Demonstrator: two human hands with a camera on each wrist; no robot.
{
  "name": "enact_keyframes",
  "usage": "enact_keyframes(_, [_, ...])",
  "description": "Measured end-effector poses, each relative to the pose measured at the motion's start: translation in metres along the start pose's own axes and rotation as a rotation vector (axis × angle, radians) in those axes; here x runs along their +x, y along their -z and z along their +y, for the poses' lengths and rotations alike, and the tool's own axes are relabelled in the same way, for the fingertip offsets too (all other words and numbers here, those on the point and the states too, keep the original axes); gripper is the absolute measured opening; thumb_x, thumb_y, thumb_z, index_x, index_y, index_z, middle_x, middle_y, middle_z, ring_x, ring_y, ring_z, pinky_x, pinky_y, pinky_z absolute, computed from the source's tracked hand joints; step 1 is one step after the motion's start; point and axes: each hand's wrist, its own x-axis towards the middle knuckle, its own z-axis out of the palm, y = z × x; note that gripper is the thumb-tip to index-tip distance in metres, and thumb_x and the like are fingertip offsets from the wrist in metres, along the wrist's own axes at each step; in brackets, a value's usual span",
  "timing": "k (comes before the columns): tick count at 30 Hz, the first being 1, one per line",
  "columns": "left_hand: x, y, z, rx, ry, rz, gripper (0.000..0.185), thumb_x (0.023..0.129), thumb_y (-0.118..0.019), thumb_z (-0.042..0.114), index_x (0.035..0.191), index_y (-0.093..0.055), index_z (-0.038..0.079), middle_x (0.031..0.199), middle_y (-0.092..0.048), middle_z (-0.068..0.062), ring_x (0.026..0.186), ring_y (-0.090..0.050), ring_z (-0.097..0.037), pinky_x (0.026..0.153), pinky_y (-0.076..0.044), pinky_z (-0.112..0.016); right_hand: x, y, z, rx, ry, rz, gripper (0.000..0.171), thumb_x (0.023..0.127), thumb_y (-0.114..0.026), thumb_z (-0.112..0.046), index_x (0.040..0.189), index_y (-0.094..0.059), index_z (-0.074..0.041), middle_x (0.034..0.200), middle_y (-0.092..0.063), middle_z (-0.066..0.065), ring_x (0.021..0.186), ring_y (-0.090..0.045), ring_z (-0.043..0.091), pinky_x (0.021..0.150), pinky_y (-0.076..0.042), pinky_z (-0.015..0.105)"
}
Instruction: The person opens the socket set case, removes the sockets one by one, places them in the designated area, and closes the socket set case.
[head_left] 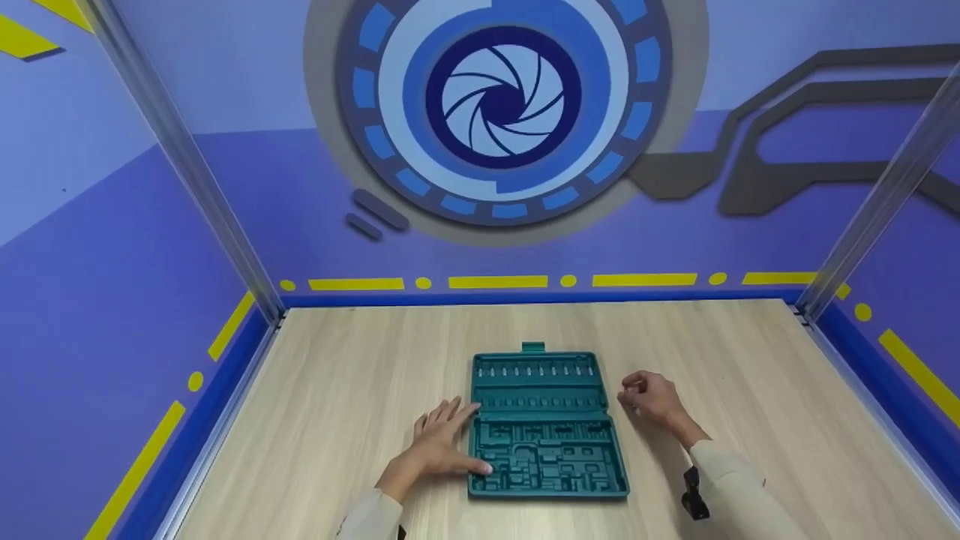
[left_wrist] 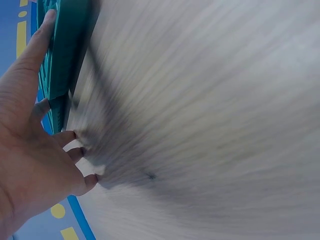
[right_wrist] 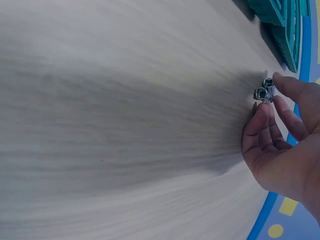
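Nearest the head camera, two pale sleeves (head_left: pixel 739 480) come in from the bottom edge, with a small black strap at the right wrist.

Fingers (right_wrist: pixel 265 125) of the right hand (head_left: pixel 651 397) are curled and pinch small metal sockets (right_wrist: pixel 263 89) between thumb and fingertips; at least two hex-ended pieces show in the right wrist view, held just above the table (head_left: pixel 750 360). This hand sits just right of the case, level with its hinge line, not touching it.

Fingers (left_wrist: pixel 32 47) of the left hand (head_left: pixel 442 442) are straight and spread, lying flat on the table with the thumb and forefinger pressed against the left edge of the teal tool case (head_left: pixel 544 424). In the left wrist view the forefinger runs along the case's side wall.

Between the two hands the case lies open and flat, in the middle of the near half of the light wood table. Its far half has a row of narrow slots, its near half a set of moulded recesses, and a small latch tab sticks out from the far edge.

Beyond the table stand blue walls with yellow dashes, a large round shutter-like graphic, and two metal frame posts (head_left: pixel 180 157) at the far corners.
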Motion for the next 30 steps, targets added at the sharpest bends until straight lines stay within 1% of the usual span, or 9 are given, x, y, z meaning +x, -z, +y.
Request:
enact_keyframes(4, [0.0,-0.001,-0.001,0.001,-0.012,-0.005,0.112,0.071,-0.087,0.059,0.16,-0.033,0.018,0.168,-0.022,-0.022,0.156,-0.016,-0.046,0.12,-0.008,-0.073,-0.003,0.002,-0.001,-0.004,-0.017,-0.018,0.031,0.092,-0.069,-0.005,0.117,-0.062,0.012,0.095,-0.068,0.019,0.078,-0.062,0.02,0.064,-0.049,0.028])
enact_keyframes(10, [0.0,-0.003,-0.002,0.002,-0.014,-0.003,0.111,0.071,-0.087,0.059,0.16,-0.033,0.018,0.168,-0.023,-0.023,0.156,-0.017,-0.046,0.119,-0.009,-0.074,-0.004,0.002,-0.005,-0.033,-0.066,-0.022,0.031,0.091,-0.07,-0.005,0.115,-0.062,0.013,0.094,-0.064,0.017,0.074,-0.061,0.018,0.062,-0.052,0.028])
enact_keyframes(16, [0.0,0.0,-0.002,-0.007,-0.011,0.007,0.111,0.071,-0.087,0.059,0.159,-0.034,0.019,0.168,-0.022,-0.023,0.156,-0.016,-0.047,0.12,-0.008,-0.073,0.002,-0.001,-0.013,-0.075,-0.083,0.015,0.027,0.09,-0.067,-0.005,0.111,-0.064,0.013,0.101,-0.066,0.023,0.078,-0.062,0.022,0.063,-0.05,0.027])
enact_keyframes(18, [-0.001,0.001,-0.002,-0.005,-0.007,-0.001,0.11,0.072,-0.087,0.059,0.16,-0.033,0.019,0.168,-0.022,-0.023,0.156,-0.016,-0.046,0.12,-0.008,-0.072,0.003,-0.002,-0.014,-0.081,-0.088,0.026,0.027,0.09,-0.066,-0.004,0.11,-0.064,0.013,0.101,-0.067,0.024,0.079,-0.062,0.023,0.063,-0.05,0.028])
enact_keyframes(19, [0.0,0.001,-0.002,-0.004,-0.005,-0.008,0.11,0.072,-0.087,0.059,0.16,-0.033,0.02,0.168,-0.021,-0.023,0.156,-0.015,-0.046,0.12,-0.008,-0.072,0.003,-0.003,-0.014,-0.081,-0.09,0.033,0.026,0.09,-0.065,-0.004,0.11,-0.064,0.014,0.101,-0.067,0.025,0.079,-0.062,0.024,0.063,-0.05,0.029])
enact_keyframes(21, [-0.001,0.002,-0.001,0.005,-0.007,-0.013,0.11,0.072,-0.087,0.058,0.16,-0.033,0.02,0.168,-0.022,-0.023,0.156,-0.016,-0.047,0.12,-0.009,-0.073,0.002,-0.003,-0.013,-0.079,-0.082,0.056,0.027,0.089,-0.065,-0.004,0.109,-0.064,0.014,0.101,-0.068,0.028,0.081,-0.065,0.028,0.066,-0.054,0.035])
enact_keyframes(26, [-0.001,0.002,-0.001,0.005,-0.01,-0.008,0.11,0.072,-0.086,0.059,0.16,-0.033,0.02,0.168,-0.022,-0.022,0.156,-0.016,-0.046,0.119,-0.009,-0.074,0.005,-0.003,-0.013,-0.093,-0.056,0.089,0.03,0.086,-0.065,-0.005,0.108,-0.064,0.016,0.104,-0.068,0.032,0.092,-0.068,0.038,0.078,-0.057,0.048])
enact_keyframes(30, [-0.003,0.005,-0.002,0.001,-0.008,-0.006,0.11,0.072,-0.087,0.059,0.159,-0.033,0.02,0.168,-0.022,-0.023,0.156,-0.016,-0.047,0.12,-0.008,-0.073,0.004,-0.004,-0.016,-0.094,-0.054,0.086,0.029,0.087,-0.065,-0.003,0.107,-0.063,0.017,0.104,-0.068,0.032,0.092,-0.068,0.039,0.078,-0.057,0.047])
